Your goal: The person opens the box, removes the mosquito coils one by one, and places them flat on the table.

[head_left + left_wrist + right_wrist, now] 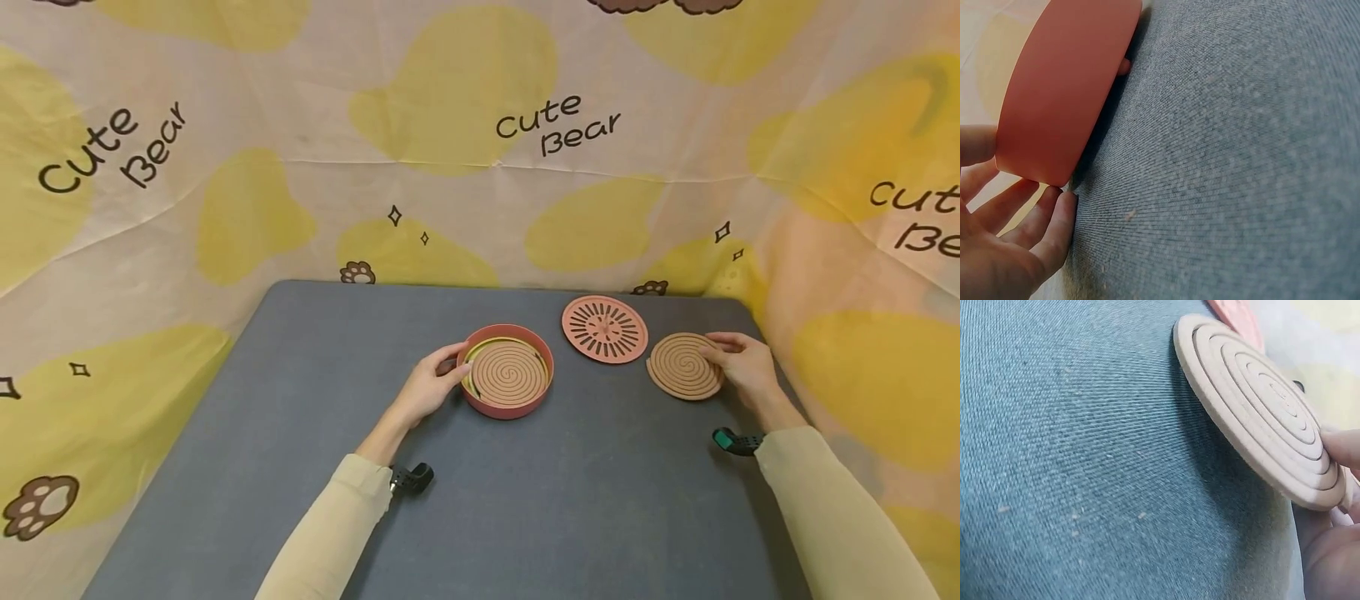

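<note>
A round red mosquito coil holder [507, 412] stands on the table, with a tan mosquito coil [510, 373] lying inside its yellowish inner rim. My left hand [429, 385] grips the holder's left side, thumb over the rim and fingers along the outer wall. In the left wrist view, the fingertips touch the lower edge of the holder's smooth wall [1072, 94]. On the right, my right hand [746, 367] pinches the edge of a second mosquito coil [684, 367] between thumb and fingers. The right wrist view shows this coil [1241, 406] tilted, its near side raised over the cloth.
A pink slotted round lid [604, 330] lies at the back, between the holder and the second coil. Grey-blue cloth covers the table [570, 500]. A printed curtain [450, 167] hangs behind and along both sides. Dark straps with small devices [412, 478] are on both wrists.
</note>
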`<action>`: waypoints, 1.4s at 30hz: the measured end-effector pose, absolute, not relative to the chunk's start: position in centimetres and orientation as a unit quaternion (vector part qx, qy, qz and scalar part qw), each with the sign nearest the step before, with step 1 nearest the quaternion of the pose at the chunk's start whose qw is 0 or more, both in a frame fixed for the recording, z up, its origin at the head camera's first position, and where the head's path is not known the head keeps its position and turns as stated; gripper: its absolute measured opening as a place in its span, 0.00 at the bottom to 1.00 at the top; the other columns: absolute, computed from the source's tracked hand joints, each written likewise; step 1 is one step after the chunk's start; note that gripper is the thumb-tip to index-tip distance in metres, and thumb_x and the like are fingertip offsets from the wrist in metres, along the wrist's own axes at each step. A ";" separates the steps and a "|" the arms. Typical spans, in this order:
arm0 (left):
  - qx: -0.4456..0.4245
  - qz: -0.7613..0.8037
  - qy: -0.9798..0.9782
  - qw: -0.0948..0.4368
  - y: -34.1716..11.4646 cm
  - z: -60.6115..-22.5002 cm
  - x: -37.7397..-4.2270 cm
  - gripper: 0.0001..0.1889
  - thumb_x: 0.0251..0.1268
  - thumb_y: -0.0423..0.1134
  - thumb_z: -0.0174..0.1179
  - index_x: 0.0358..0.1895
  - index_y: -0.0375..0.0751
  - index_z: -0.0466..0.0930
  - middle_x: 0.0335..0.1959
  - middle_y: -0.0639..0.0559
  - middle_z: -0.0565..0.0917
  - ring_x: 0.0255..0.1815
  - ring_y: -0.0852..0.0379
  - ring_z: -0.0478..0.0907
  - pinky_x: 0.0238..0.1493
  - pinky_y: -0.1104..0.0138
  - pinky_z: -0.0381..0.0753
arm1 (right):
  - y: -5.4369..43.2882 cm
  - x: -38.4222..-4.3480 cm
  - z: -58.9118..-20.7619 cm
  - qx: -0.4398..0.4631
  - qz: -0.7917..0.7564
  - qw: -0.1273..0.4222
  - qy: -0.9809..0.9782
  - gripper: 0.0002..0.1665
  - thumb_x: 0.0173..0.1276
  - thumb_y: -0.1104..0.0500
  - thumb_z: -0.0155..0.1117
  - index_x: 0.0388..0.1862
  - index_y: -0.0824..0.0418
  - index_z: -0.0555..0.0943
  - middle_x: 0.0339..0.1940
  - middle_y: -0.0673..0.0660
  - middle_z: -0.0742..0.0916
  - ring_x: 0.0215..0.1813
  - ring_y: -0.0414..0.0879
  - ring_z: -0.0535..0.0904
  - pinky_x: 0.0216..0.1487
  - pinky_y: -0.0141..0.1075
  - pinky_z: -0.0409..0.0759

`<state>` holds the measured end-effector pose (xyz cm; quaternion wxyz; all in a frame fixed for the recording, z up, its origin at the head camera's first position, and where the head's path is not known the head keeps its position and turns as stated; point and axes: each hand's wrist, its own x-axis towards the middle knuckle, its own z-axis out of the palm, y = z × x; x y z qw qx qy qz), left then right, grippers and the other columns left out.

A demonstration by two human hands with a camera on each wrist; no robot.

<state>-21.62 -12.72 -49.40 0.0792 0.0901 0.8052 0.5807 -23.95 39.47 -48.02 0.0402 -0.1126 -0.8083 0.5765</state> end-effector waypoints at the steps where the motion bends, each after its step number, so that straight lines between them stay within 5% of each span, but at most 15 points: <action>1: 0.089 0.580 0.806 0.080 -12.7 -49.3 -21.6 0.25 0.77 0.43 0.60 0.74 0.48 0.71 0.72 0.48 0.73 0.68 0.48 0.74 0.63 0.51 0.77 | 39.3 -24.0 -48.1 -0.110 0.558 0.035 -0.822 0.19 0.69 0.59 0.73 0.56 0.64 0.82 0.31 0.35 0.84 0.33 0.31 0.81 0.33 0.25 0.80; 5: 0.088 0.578 0.807 0.083 -12.7 -49.3 -21.4 0.26 0.77 0.44 0.60 0.74 0.48 0.71 0.72 0.48 0.73 0.69 0.48 0.74 0.64 0.51 0.76 | 39.1 -24.2 -48.3 -0.096 0.489 0.007 -0.867 0.31 0.72 0.54 0.70 0.64 0.73 0.75 0.34 0.41 0.84 0.34 0.31 0.79 0.33 0.27 0.80; 13: 0.091 0.576 0.809 0.080 -12.6 -49.4 -21.4 0.26 0.77 0.44 0.60 0.74 0.48 0.72 0.72 0.47 0.73 0.68 0.48 0.74 0.63 0.51 0.77 | 39.2 -23.8 -48.4 -0.083 0.409 -0.001 -0.909 0.33 0.73 0.47 0.67 0.64 0.72 0.77 0.55 0.70 0.83 0.42 0.39 0.76 0.35 0.25 0.76; 18: 0.091 0.576 0.808 0.082 -12.5 -49.5 -21.4 0.26 0.77 0.43 0.60 0.74 0.47 0.71 0.72 0.47 0.73 0.68 0.48 0.74 0.63 0.51 0.77 | 39.2 -23.5 -48.2 -0.086 0.415 -0.004 -0.906 0.34 0.74 0.47 0.65 0.67 0.71 0.75 0.61 0.71 0.80 0.52 0.49 0.76 0.38 0.23 0.75; 22: 0.089 0.574 0.810 0.082 -12.4 -49.5 -21.3 0.26 0.77 0.43 0.60 0.74 0.47 0.71 0.72 0.48 0.73 0.68 0.48 0.74 0.64 0.51 0.76 | 38.8 -23.4 -47.8 -0.074 0.429 0.000 -0.900 0.32 0.76 0.49 0.63 0.68 0.70 0.74 0.62 0.70 0.80 0.51 0.44 0.76 0.40 0.25 0.76; 27: 0.086 0.570 0.813 0.080 -12.5 -49.4 -21.3 0.26 0.77 0.43 0.60 0.74 0.47 0.71 0.72 0.48 0.73 0.68 0.48 0.74 0.64 0.50 0.76 | 37.8 -23.4 -46.7 -0.053 0.440 0.022 -0.896 0.30 0.76 0.49 0.64 0.65 0.70 0.77 0.50 0.52 0.85 0.42 0.31 0.76 0.38 0.25 0.77; 31: 0.085 0.567 0.815 0.078 -12.6 -49.3 -21.3 0.25 0.77 0.44 0.59 0.74 0.47 0.71 0.72 0.48 0.73 0.68 0.48 0.74 0.64 0.50 0.76 | 36.5 -23.5 -45.6 -0.030 0.460 0.032 -0.887 0.30 0.75 0.49 0.65 0.64 0.71 0.78 0.43 0.41 0.84 0.43 0.35 0.80 0.40 0.26 0.81; 35: 0.080 0.562 0.820 0.078 -12.6 -49.3 -21.3 0.25 0.77 0.45 0.59 0.74 0.49 0.71 0.72 0.49 0.73 0.69 0.48 0.74 0.64 0.50 0.76 | 35.3 -23.8 -44.5 -0.005 0.488 0.031 -0.873 0.28 0.75 0.50 0.65 0.63 0.71 0.78 0.42 0.44 0.86 0.44 0.40 0.85 0.44 0.28 0.83; 42: 0.076 0.559 0.823 0.073 -12.5 -49.4 -21.5 0.26 0.77 0.46 0.59 0.74 0.49 0.71 0.72 0.48 0.73 0.68 0.48 0.74 0.63 0.51 0.77 | 33.0 -24.1 -43.1 0.034 0.515 0.021 -0.856 0.25 0.76 0.56 0.64 0.62 0.73 0.78 0.47 0.58 0.87 0.40 0.32 0.85 0.42 0.26 0.83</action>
